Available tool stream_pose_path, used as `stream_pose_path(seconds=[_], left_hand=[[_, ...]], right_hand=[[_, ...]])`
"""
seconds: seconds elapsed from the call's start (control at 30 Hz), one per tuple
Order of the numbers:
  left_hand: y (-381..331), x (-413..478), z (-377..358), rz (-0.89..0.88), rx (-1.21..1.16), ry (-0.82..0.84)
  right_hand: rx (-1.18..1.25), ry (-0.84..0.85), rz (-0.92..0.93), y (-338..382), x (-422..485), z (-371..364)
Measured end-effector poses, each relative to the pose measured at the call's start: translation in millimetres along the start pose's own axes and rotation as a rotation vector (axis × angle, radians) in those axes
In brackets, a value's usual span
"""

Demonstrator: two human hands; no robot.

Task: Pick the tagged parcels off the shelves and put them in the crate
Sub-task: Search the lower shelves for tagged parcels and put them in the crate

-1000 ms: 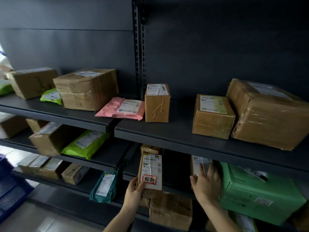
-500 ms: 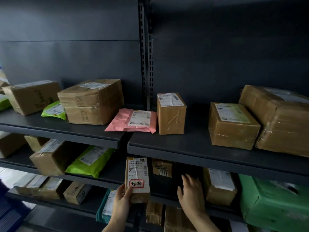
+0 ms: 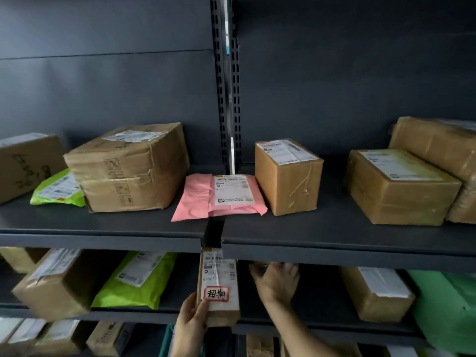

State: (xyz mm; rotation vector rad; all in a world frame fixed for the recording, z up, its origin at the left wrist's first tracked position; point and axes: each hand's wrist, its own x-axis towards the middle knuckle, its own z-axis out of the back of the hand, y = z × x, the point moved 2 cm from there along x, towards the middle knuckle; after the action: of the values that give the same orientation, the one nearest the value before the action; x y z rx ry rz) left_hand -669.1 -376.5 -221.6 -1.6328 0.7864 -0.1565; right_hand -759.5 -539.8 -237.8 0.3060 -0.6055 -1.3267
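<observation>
My left hand (image 3: 192, 319) grips a narrow cardboard parcel (image 3: 219, 287) by its lower left edge, holding it upright in front of the second shelf. A white tag with a red border and black handwriting (image 3: 216, 294) sits on its face below a shipping label. My right hand (image 3: 277, 280) reaches into the second shelf just right of the parcel, fingers spread over a small brown box (image 3: 258, 266) that the shelf edge mostly hides. Whether it grips the box I cannot tell. No crate is in view.
The upper shelf (image 3: 334, 235) carries a large taped box (image 3: 128, 168), a pink mailer (image 3: 219, 197), a small box (image 3: 288, 176) and two more boxes at right (image 3: 399, 186). Green mailers (image 3: 136, 279), a brown box (image 3: 376, 292) and a green bag (image 3: 448, 305) fill the lower shelf.
The view has tilted up and closed in. My left hand still holds the tagged parcel, now raised against the upper shelf's edge. My right hand has reached deeper, onto the small box.
</observation>
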Motion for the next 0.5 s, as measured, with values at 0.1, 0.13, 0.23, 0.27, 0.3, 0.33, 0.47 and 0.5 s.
stream_pose_path(seconds=[0.1, 0.13, 0.23, 0.27, 0.3, 0.33, 0.47, 0.5], left_hand=[[3, -1, 9, 0.012, 0.030, 0.001], [5, -1, 12, 0.017, 0.036, 0.000], [13, 1, 17, 0.025, 0.031, 0.003], [15, 0, 17, 0.017, 0.030, 0.007], [16, -1, 16, 0.005, 0.036, 0.008], [18, -1, 15, -0.011, 0.040, 0.012], [24, -3, 7, -0.059, -0.028, 0.061], [26, -3, 5, -0.079, -0.036, 0.072]], right_hand=[[-0.023, -0.032, -0.023, -1, -1, -8], [-0.024, -0.051, -0.021, -2, -3, -10], [-0.028, -0.074, 0.029, -11, -14, -15], [-0.042, -0.090, 0.057, -15, -18, -15], [-0.052, -0.112, 0.085, -18, -21, -14], [-0.058, -0.131, 0.105, -23, -24, -13], [-0.076, -0.161, 0.169, -36, -26, -10], [-0.080, -0.169, 0.182, -38, -26, -10]])
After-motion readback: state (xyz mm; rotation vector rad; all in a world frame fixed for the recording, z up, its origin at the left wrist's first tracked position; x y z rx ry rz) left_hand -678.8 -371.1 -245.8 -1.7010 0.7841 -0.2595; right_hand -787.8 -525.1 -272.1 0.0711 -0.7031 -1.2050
